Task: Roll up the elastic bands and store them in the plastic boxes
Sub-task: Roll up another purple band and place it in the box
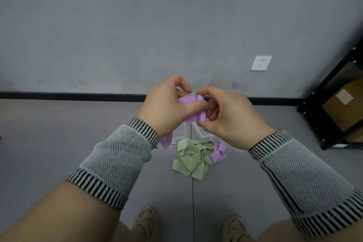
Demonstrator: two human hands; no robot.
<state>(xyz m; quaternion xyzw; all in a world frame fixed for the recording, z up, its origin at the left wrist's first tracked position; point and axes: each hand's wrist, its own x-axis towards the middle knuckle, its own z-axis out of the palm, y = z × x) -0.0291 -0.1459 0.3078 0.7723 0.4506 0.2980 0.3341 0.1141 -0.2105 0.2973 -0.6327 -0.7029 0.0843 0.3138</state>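
A purple elastic band [193, 109] is held up in front of me, partly rolled at its right end. My left hand [169, 104] grips the flat part of it, and my right hand [225, 112] pinches the rolled end. The loose tail of the band [166, 141] hangs below my left wrist. On the floor lies a crumpled green elastic band [191, 160] with another purple band [219, 152] touching its right side. Clear plastic boxes [182, 133] stand on the floor just behind them, mostly hidden by my hands.
A grey wall with a white socket [261, 63] and a black skirting strip [68, 96] runs behind. A black metal shelf [332, 104] with a cardboard box [343, 104] stands at the right. My two feet [147, 222] are at the bottom on the grey floor.
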